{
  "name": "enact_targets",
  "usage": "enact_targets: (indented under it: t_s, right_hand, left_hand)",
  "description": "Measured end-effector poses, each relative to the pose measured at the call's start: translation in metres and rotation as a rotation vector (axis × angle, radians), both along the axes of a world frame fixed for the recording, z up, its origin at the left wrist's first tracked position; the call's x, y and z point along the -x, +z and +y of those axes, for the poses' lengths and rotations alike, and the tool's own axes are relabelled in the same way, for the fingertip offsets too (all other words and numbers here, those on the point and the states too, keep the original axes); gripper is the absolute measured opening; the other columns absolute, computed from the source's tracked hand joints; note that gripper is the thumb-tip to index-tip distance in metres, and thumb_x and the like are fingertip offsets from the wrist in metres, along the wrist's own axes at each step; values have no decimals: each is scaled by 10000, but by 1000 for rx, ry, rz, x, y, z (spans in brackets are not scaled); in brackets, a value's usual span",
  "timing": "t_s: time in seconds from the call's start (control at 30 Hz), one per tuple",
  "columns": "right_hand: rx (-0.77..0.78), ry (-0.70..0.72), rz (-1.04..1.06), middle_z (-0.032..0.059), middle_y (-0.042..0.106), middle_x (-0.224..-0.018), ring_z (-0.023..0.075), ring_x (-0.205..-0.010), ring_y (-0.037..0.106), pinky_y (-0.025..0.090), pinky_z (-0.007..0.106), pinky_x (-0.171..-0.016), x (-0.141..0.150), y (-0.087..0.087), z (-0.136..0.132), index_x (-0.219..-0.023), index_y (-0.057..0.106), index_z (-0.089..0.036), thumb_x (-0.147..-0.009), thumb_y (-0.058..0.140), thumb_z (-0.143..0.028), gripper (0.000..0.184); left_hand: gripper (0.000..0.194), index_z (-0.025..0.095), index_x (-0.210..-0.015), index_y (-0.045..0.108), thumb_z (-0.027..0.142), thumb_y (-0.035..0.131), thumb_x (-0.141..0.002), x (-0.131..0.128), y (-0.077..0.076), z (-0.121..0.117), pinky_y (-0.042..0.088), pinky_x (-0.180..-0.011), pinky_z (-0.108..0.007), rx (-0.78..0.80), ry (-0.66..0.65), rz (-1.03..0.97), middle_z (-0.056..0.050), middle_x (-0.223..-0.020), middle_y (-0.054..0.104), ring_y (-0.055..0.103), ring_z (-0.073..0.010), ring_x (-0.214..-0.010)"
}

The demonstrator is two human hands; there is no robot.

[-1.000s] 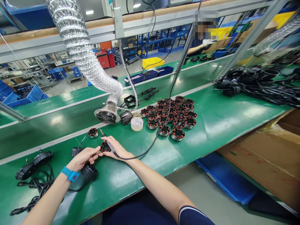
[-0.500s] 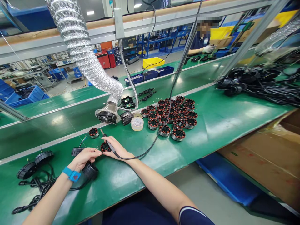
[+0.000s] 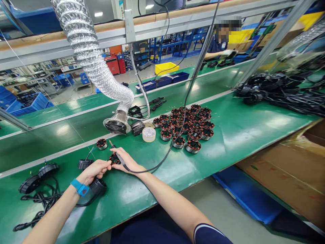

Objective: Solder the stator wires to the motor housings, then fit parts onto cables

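Observation:
A soldering iron (image 3: 118,156) lies across my right hand (image 3: 127,160), its tip pointing up and away and its black cord trailing right. The same hand's fingers also steady a motor stator (image 3: 114,158) with copper windings and a black core. At that stator's left edge, my left hand (image 3: 96,169) is closed in a pinch on its thin wires, which the fingertips mostly hide. Just beyond stands another stator (image 3: 102,144) with loose wires. A black round motor housing (image 3: 98,186) sits below my left hand, and another black round part (image 3: 85,164) is partly behind it.
Several stators (image 3: 186,126) crowd the green bench (image 3: 228,135) at centre right. A tape roll (image 3: 148,134) and a fume duct (image 3: 115,123) stand nearer. Black cables (image 3: 42,203) lie left; more parts (image 3: 269,88) are heaped far right. A co-worker (image 3: 221,44) is across the bench.
My left hand has moved slightly right and up, closer to the held stator, covering more of its wires. My right hand and the soldering iron stay put. The co-worker's hands have shifted a little.

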State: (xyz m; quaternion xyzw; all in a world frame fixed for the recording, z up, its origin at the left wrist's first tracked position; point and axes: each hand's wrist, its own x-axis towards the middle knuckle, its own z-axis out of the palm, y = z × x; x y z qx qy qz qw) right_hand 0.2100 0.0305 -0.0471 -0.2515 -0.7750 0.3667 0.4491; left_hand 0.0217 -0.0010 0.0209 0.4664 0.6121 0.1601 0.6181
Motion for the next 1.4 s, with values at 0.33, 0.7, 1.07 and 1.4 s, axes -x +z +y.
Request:
enact_targets:
  t_s: [0.33, 0.7, 1.07, 1.4]
  right_hand:
    - [-14, 0, 7, 69, 512, -1172, 207, -1030, 552, 456, 347, -933, 0, 2, 0, -1377, 427, -247, -746, 787, -182, 730]
    - [-24, -2, 6, 62, 513, -1151, 201, -1022, 553, 455, 341, -935, 0, 2, -1, -1380, 422, -248, -745, 784, -172, 734]
    - [-11, -14, -19, 60, 517, -1140, 207, -1032, 559, 454, 347, -938, 0, 4, -2, -1372, 434, -258, -735, 796, -177, 737]
    - [-4, 1, -27, 68, 511, -1171, 201, -1030, 559, 455, 343, -937, 0, 3, -2, -1379, 431, -256, -744, 793, -185, 734]
  left_hand:
    - [499, 144, -753, 607, 599, 779, -642, 10, 0, -1, 125, -474, -239, 1, -31, -84, 109, -551, 287, 126, -51, -485]
    - [470, 106, -825, 692, 553, 767, -704, 14, -1, -3, 223, -446, -197, -4, 45, -172, 89, -518, 371, 213, -38, -445]
    - [364, 111, -725, 679, 432, 841, -666, 40, -4, -12, 416, -580, -179, 0, 92, -208, -27, -699, 639, 564, -92, -619]
    - [453, 160, -654, 554, 511, 839, -627, 11, -5, -6, 223, -421, -182, -82, 138, -201, 104, -443, 380, 199, -28, -399]
